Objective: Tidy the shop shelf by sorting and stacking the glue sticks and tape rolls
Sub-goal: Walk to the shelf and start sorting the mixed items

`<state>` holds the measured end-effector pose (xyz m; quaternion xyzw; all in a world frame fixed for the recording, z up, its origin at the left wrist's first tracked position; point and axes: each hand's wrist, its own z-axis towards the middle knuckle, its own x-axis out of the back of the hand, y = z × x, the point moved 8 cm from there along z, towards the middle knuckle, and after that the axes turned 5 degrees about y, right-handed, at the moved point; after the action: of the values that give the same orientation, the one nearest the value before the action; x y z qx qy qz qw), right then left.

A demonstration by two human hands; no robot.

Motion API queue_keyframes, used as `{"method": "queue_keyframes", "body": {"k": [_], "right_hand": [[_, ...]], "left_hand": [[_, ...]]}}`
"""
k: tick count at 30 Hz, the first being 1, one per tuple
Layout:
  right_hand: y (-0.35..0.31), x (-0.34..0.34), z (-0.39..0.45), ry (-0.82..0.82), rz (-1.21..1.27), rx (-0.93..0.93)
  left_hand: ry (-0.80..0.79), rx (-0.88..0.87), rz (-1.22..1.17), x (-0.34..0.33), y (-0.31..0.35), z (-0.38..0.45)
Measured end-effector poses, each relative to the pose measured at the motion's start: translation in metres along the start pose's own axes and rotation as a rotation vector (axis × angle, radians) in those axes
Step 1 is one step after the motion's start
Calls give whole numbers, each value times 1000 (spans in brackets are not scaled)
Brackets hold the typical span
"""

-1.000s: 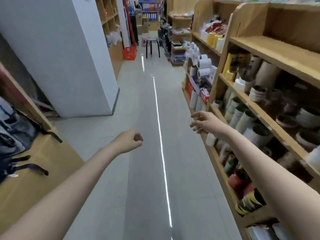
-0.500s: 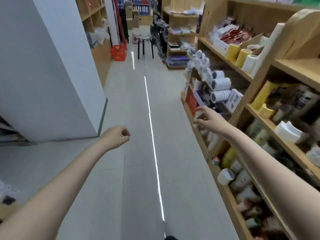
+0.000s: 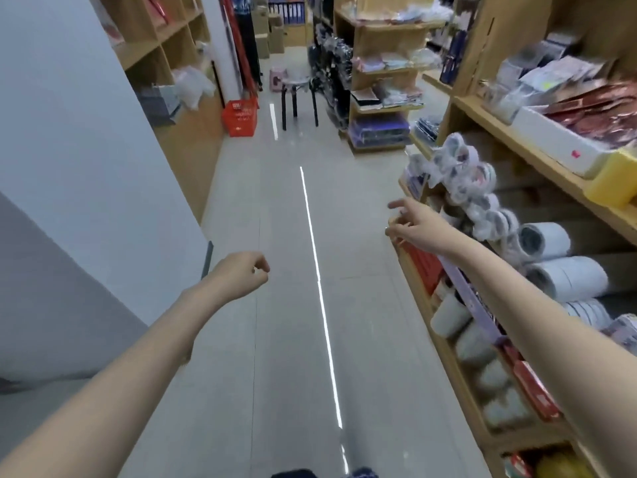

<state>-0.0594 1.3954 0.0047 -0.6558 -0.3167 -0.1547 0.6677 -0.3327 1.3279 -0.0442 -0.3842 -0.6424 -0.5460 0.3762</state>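
The wrapped rolls of clear tape (image 3: pixel 462 181) are heaped at the front edge of the right-hand wooden shelf (image 3: pixel 537 160), spilling in a loose pile past its upright, which is probably why this spot needs tidying. Motion blur makes a count unsafe; there look to be more than ten. Just behind them, further along the same shelf edge, lie three large white paper rolls (image 3: pixel 565 277) on their sides, stacked one above another so their ends face the aisle. No glue sticks can be made out.

The right hand (image 3: pixel 412 229) reaches out just beside the tape heap, fingers spread and loose, holding nothing and not yet touching a roll; it seems to be lining up for a first pick. The left hand (image 3: pixel 241 274) hangs over the grey tiled floor (image 3: pixel 275 208), well apart from the shelf, fingers curled into a fist, holding nothing.

Far down the aisle stand one red plastic basket (image 3: pixel 240 118) and one dark stool (image 3: pixel 298 101).
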Motion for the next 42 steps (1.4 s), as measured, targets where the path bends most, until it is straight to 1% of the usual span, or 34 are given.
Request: {"method": "queue_keyframes", "body": {"k": [4, 6, 10, 11, 13, 17, 18, 20, 22, 23, 25, 28, 31, 34, 36, 40, 41, 42], "right_hand": [[-20, -13, 156, -47, -11, 48], [-21, -20, 239, -39, -34, 51], [-18, -14, 393, -17, -71, -5], [-17, -8, 421, -2, -74, -26], [-17, 13, 484, 60, -88, -48], [5, 61, 616, 291, -150, -96], [16, 69, 653, 324, -171, -113], [39, 76, 733, 355, -197, -140], [55, 73, 818, 341, -244, -148], [59, 68, 859, 318, -269, -138], [48, 61, 943, 258, -317, -81], [6, 50, 1065, 170, -381, 49], [-38, 47, 1182, 160, -398, 219], [-55, 46, 1301, 180, -375, 287], [-58, 56, 1380, 242, -351, 276], [-66, 86, 1530, 296, -279, 145], [-65, 93, 1563, 298, -249, 93], [-66, 101, 1596, 309, -206, 52]], "left_hand": [[81, 74, 15, 37, -30, 150], [109, 96, -6, 51, -50, 235], [108, 91, -52, 82, -78, 401], [116, 86, -56, 91, -81, 431], [144, 64, -73, 114, -83, 500], [232, 1, -67, 149, -85, 653], [213, -21, -37, 146, -88, 695], [87, -47, 47, 127, -99, 780], [-65, -61, 208, 103, -111, 859], [-92, -76, 266, 99, -112, 895], [-48, -131, 266, 112, -103, 971], [65, -241, 155, 152, -83, 1070], [170, -363, 105, 194, -74, 1164], [213, -376, 66, 222, -90, 1269], [198, -357, 65, 237, -108, 1350], [-58, -236, 185, 259, -136, 1519], [-67, -236, 186, 269, -135, 1554], [-34, -251, 164, 282, -132, 1590]]}}
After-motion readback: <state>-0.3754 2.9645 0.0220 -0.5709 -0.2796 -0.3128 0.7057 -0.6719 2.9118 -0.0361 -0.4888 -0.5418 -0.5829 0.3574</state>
